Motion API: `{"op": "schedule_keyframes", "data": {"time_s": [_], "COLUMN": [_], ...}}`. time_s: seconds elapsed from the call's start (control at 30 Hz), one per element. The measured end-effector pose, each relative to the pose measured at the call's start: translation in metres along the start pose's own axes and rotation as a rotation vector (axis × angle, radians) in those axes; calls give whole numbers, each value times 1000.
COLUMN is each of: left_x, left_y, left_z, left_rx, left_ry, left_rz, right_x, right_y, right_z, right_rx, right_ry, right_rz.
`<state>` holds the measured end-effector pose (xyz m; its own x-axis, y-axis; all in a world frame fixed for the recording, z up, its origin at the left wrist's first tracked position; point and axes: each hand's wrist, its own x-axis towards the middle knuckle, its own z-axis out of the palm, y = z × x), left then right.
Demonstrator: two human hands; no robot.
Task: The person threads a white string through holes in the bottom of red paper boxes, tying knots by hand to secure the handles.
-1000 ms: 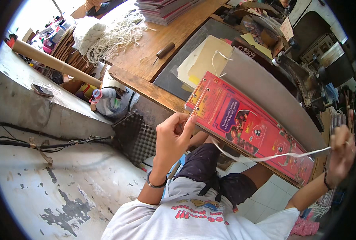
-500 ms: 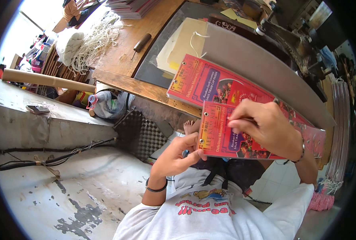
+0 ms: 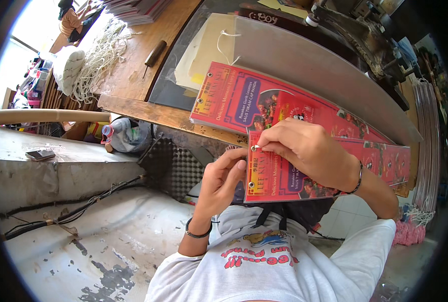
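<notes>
1. Evidently the front red panel [image 3: 279,176] is drawn out past the edge of the wooden surface [image 3: 125,79], toward the person, probably so that both hands can work around its left end.

2. At the front red panel's top-left corner, the right hand [image 3: 307,146] has thumb and forefinger pinched together at the upper eyelet [image 3: 254,148]. A small white tip shows there, apparently white cord [image 3: 258,147], so this grip seems clenched on the cord rather than on the panel.

3. The right palm and wrist lie over the front red panel's upper middle; that placing likely brings the fingertips to the eyelet and lets the hand steady the panel too, though contact underneath is hidden.

4. Just left of the front red panel, the left hand [image 3: 216,183] has thumb and forefinger parted, the forefinger reaching the panel's edge level with the upper eyelet. Whether its other fingers support the panel from behind does not show, so the state of this grip stays uncertain.

5. On the front red panel's lower-left corner, the lower eyelet [image 3: 251,184] is uncovered, below the right grip and to the right of the left one.

6. Behind the front red panel, and partly overlapped by it, lies a stack of similar panels [image 3: 229,98], presumably placed for easy reach.

7. Beyond the front red panel to the upper left, a wooden-handled tool [image 3: 156,53] and a heap of loose cords [image 3: 103,55] lie apart from both hands.
</notes>
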<state>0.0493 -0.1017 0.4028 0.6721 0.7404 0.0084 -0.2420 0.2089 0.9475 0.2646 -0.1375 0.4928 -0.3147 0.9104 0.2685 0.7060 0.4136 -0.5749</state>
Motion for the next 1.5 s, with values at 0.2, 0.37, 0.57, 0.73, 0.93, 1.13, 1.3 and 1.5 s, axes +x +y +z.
{"op": "schedule_keyframes", "data": {"time_s": [0.2,0.37,0.57,0.73,0.93,1.13,1.3,1.5], "left_x": [5,7,10,14,15,18,6,2], "left_y": [-5,-6,-4,-3,-7,-11,-21,-29], "left_z": [4,1,4,8,8,12,12,23], "left_rx": [83,159,189,194,212,149,226,117], "left_ry": [83,73,102,142,169,219,350,487], "left_rz": [69,83,108,119,193,178,155,140], "right_x": [6,6,7,7,5,4,-4,-13], "right_y": [-1,0,-1,-2,-2,-2,-7,1], "right_z": [-1,1,5,7,10,8,-6,-13], "right_rx": [-15,-45,-69,-59,-28,14,2,14], "right_ry": [-71,-82,-63,-38,6,13,-68,-40], "right_rz": [-5,-23,-31,-21,-24,-23,66,109]}}
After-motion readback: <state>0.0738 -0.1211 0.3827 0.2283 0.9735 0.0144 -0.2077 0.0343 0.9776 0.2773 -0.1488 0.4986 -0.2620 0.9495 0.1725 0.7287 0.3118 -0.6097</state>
